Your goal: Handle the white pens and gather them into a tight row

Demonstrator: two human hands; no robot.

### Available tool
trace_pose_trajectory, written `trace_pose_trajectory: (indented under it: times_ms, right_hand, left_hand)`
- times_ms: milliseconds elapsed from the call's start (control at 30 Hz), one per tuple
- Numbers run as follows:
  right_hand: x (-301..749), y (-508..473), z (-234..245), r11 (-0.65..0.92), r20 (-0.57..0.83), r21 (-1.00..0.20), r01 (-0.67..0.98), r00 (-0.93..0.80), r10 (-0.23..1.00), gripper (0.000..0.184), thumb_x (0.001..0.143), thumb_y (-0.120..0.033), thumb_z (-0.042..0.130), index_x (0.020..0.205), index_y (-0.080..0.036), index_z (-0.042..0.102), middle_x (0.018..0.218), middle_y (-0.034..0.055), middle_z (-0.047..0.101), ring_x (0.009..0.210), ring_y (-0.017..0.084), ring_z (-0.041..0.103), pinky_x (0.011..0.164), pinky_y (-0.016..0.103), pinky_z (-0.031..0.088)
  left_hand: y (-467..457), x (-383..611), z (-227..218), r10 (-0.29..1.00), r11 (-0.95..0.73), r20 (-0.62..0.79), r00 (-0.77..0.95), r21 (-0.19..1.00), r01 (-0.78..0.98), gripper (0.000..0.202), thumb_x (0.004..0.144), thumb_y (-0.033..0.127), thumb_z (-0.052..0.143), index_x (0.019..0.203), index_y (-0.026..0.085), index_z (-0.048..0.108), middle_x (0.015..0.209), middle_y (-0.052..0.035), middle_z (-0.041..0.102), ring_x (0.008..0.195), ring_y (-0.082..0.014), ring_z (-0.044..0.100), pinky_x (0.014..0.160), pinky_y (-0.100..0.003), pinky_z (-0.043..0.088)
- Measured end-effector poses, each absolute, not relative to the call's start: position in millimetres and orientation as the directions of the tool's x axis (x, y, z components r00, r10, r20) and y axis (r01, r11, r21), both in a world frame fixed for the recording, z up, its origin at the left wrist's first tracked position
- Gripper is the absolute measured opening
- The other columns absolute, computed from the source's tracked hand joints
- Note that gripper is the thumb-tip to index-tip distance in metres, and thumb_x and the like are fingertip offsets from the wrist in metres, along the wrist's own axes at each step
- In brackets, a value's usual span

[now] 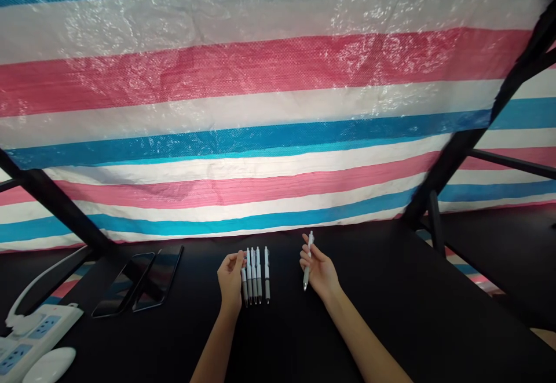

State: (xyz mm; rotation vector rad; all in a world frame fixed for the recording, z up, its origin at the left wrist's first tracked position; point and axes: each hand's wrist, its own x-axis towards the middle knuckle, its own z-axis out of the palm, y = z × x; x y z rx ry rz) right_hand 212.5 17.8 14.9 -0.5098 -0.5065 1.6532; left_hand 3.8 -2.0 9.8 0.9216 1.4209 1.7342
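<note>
Several white pens with grey grips (257, 274) lie side by side in a row on the black table (356, 313). My left hand (231, 279) rests at the left end of the row, its fingers closed on the leftmost pen (244, 281). To the right of the row, my right hand (319, 268) holds one more white pen (308, 260) upright, tip down, fingers wrapped round it.
Two dark phones (141, 281) lie flat at the left. A white power strip (30, 336) and a white mouse (48, 364) sit at the lower left corner. A striped blue, white and pink tarp (269, 110) hangs behind, with black frame bars (460, 145) crossing at both sides.
</note>
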Motion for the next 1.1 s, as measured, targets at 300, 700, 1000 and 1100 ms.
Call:
trace_pose_trajectory:
  times_ms: [300, 700, 1000, 1100]
  right_hand:
    - [232, 18, 13, -0.014, 0.018, -0.705, -0.709, -0.037, 0.999, 0.058, 0.082, -0.067, 0.031, 0.051, -0.021, 0.013, 0.046, -0.0075, 0.012, 0.042, 0.01, 0.01, 0.039, 0.024, 0.024]
    - [235, 20, 8, -0.061, 0.026, -0.565, -0.823, -0.092, 0.995, 0.056, 0.085, -0.058, 0.036, 0.049, -0.02, 0.016, 0.043, -0.0076, 0.014, 0.039, 0.009, 0.009, 0.036, 0.02, 0.017]
    - [234, 20, 6, -0.091, 0.027, -0.46, -0.883, -0.116, 0.993, 0.054, 0.086, -0.051, 0.041, 0.048, -0.02, 0.018, 0.041, -0.0079, 0.016, 0.037, 0.008, 0.012, 0.034, 0.018, 0.022]
    - [234, 19, 8, -0.169, 0.002, -0.316, -0.934, -0.179, 0.984, 0.052, 0.085, -0.047, 0.043, 0.049, -0.02, 0.018, 0.041, -0.0084, 0.016, 0.037, 0.007, 0.013, 0.033, 0.016, 0.023]
  left_hand:
    - [-2, 1, 8, 0.874, -0.184, 0.084, -0.479, 0.969, -0.165, 0.039, 0.058, 0.05, 0.073, 0.053, 0.014, 0.057, 0.054, 0.0023, 0.051, 0.061, -0.0126, 0.055, 0.057, -0.023, 0.044]
    - [1, -12, 14, 0.931, -0.072, -0.263, -0.252, 0.546, -0.835, 0.038, 0.09, 0.044, 0.037, 0.103, 0.019, 0.063, 0.114, -0.0111, 0.063, 0.082, -0.0138, 0.064, 0.07, -0.027, 0.054]
    - [-1, -17, 13, 0.94, -0.057, -0.286, -0.185, 0.403, -0.913, 0.044, 0.091, 0.045, 0.031, 0.117, 0.02, 0.057, 0.11, -0.0129, 0.064, 0.084, -0.0171, 0.065, 0.071, -0.031, 0.054]
    - [0, -17, 12, 0.936, -0.068, -0.299, -0.187, 0.37, -0.927, 0.042, 0.091, 0.042, 0.035, 0.116, 0.017, 0.058, 0.096, -0.0115, 0.066, 0.074, -0.0148, 0.065, 0.066, -0.028, 0.054]
